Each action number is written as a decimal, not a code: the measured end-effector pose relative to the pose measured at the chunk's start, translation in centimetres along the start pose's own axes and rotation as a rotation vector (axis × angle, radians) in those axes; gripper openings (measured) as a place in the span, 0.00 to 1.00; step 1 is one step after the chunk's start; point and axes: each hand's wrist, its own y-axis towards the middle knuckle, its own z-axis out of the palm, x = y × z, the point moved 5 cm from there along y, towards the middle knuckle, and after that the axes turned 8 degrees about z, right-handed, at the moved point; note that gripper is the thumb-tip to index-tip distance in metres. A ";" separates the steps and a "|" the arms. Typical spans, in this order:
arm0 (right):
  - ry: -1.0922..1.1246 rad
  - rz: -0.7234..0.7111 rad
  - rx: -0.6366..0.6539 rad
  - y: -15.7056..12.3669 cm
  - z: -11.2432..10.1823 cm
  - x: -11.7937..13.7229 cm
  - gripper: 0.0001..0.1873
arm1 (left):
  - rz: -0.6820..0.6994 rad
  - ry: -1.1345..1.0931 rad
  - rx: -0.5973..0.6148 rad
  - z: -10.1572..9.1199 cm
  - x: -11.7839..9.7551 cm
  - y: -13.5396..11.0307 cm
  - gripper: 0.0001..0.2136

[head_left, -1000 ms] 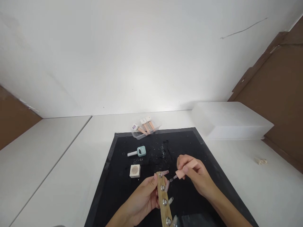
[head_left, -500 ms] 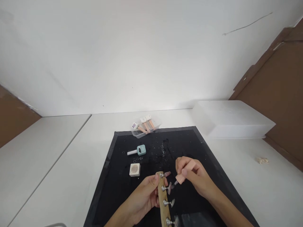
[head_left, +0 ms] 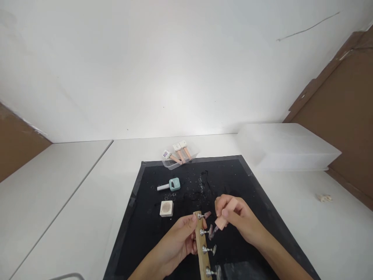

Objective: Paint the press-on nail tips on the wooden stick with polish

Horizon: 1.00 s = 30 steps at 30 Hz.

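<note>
My left hand point(head_left: 177, 243) grips a wooden strip point(head_left: 201, 249) that carries a row of metal studs, each with a false nail tip on it. My right hand point(head_left: 237, 217) pinches the peach cap of a small polish brush point(head_left: 220, 223). The brush tip touches the nail tip on the second stud point(head_left: 210, 231). Both hands hover low over a black mat point(head_left: 145, 217).
On the mat lie a teal polish bottle point(head_left: 171, 185) on its side and a small square beige block point(head_left: 166, 208). A clear tray of peach-capped bottles point(head_left: 177, 155) sits at the mat's far edge. A white box point(head_left: 287, 147) stands at the right, a small pale scrap point(head_left: 324, 198) beside it.
My right hand has moved left and down, bringing the brush from beside the strip onto the second nail tip. The left hand has turned the wooden strip slightly.
</note>
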 end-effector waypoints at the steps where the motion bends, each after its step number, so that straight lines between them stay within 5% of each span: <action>1: -0.025 0.006 0.013 0.0 0.2 0.1 0.13 | 0.003 0.001 0.003 0.0 0.0 0.0 0.18; 8: -0.015 0.099 -0.188 0.3 -1.2 -0.6 0.11 | -0.005 0.015 0.000 0.0 0.3 -0.3 0.18; 14: -0.013 0.030 0.035 0.0 0.3 0.1 0.13 | 0.012 0.015 0.025 0.1 0.0 -0.1 0.17; 20: 0.005 0.128 -0.191 0.5 -1.3 -0.8 0.13 | -0.005 0.027 0.009 0.2 0.0 -0.2 0.18; 27: 0.023 0.037 0.068 0.1 0.3 0.1 0.13 | 0.011 0.008 0.037 0.0 0.2 0.1 0.17; 30: -0.002 0.104 0.004 0.3 0.0 -0.2 0.12 | 0.012 0.011 0.040 0.2 0.1 0.0 0.18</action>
